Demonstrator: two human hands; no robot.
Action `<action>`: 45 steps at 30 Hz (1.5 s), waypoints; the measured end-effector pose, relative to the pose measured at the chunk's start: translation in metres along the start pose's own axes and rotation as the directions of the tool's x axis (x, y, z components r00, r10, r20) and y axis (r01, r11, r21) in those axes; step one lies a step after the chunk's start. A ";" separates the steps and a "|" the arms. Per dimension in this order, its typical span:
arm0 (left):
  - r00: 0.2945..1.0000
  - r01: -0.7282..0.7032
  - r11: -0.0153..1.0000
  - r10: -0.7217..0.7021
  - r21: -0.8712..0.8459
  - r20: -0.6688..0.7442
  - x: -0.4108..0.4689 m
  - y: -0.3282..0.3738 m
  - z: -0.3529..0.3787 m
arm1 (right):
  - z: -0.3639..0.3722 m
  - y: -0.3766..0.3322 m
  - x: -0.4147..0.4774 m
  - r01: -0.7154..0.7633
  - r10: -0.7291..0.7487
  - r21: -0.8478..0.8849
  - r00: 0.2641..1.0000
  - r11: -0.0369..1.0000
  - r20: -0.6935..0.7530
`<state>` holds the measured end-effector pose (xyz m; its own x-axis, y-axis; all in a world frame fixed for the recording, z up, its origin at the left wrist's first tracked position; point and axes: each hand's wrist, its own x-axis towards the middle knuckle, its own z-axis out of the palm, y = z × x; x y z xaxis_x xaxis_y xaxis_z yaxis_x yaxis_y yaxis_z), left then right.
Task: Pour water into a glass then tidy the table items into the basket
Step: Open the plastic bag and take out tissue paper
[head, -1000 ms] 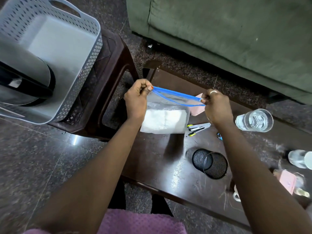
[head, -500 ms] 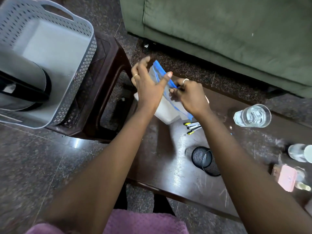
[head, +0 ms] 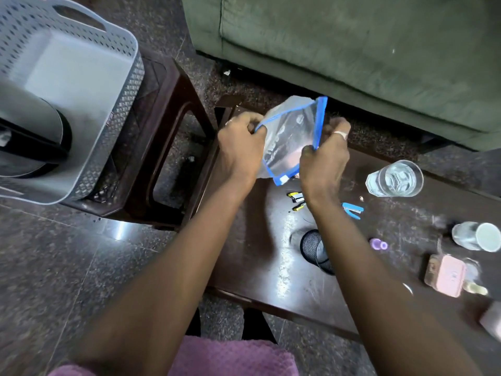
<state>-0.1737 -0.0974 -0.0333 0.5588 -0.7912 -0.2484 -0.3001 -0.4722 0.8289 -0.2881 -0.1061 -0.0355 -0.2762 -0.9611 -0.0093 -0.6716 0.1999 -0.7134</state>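
Observation:
Both hands hold a clear zip pouch (head: pixel 291 137) with blue edging above the far left end of the dark wooden table (head: pixel 260 256). My left hand (head: pixel 241 147) pinches its left corner and my right hand (head: pixel 325 156) grips its right blue edge. The pouch is tilted, its flat side facing me. A grey perforated basket (head: pixel 119 104) stands on a dark stool at the left, with a steel kettle (head: pixel 29 137) with a black handle inside. A glass of water (head: pixel 394 179) stands on the table to the right.
On the table lie yellow-and-black clips (head: pixel 296 200), a blue stapler (head: pixel 352 210), a black mesh pen holder (head: pixel 317 251) on its side, a purple cap (head: pixel 378 244), a plastic bottle (head: pixel 475 236) and a pink box (head: pixel 446 274). A green sofa (head: pixel 352 50) runs behind.
The pouch went from stretched open between both hands to turned and folded flat. My left hand let go briefly, then took its left corner again. The white filling no longer shows.

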 end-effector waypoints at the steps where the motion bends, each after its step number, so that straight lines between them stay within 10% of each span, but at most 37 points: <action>1: 0.999 -0.032 0.999 0.032 0.002 0.009 0.000 0.002 -0.001 | -0.003 0.001 -0.007 0.166 -0.172 -0.145 0.985 0.975 -0.029; 4: 0.989 -0.134 0.990 0.131 0.050 0.061 0.000 0.006 0.000 | -0.009 0.002 -0.018 0.533 -0.500 -0.204 0.844 0.821 0.196; 9: 0.969 -0.235 0.970 0.228 0.067 0.097 -0.002 0.006 0.001 | -0.006 0.000 -0.019 0.837 -0.369 -0.337 0.504 0.431 0.781; 22: 0.967 -0.232 0.969 0.221 0.081 0.131 0.002 -0.017 -0.008 | 0.019 -0.001 -0.003 0.550 0.174 -0.505 0.544 0.665 0.821; 28: 0.964 -0.231 0.969 0.215 0.093 0.158 0.006 -0.019 -0.009 | 0.039 0.003 0.012 0.259 0.179 -0.495 0.716 0.829 0.674; 33: 0.960 -0.236 0.967 0.217 0.097 0.174 0.009 -0.019 -0.011 | 0.058 0.000 0.018 0.292 0.085 -0.366 0.670 0.883 0.738; 45: 0.960 -0.243 0.963 0.221 0.116 0.172 0.021 -0.018 -0.012 | 0.075 0.009 0.024 0.691 -0.221 -0.410 0.632 0.596 0.743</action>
<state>-0.1474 -0.1010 -0.0471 0.3367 -0.9309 -0.1415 -0.5141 -0.3076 0.8007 -0.2490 -0.1417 -0.0948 0.4849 -0.7931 -0.3685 -0.8727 -0.4664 -0.1447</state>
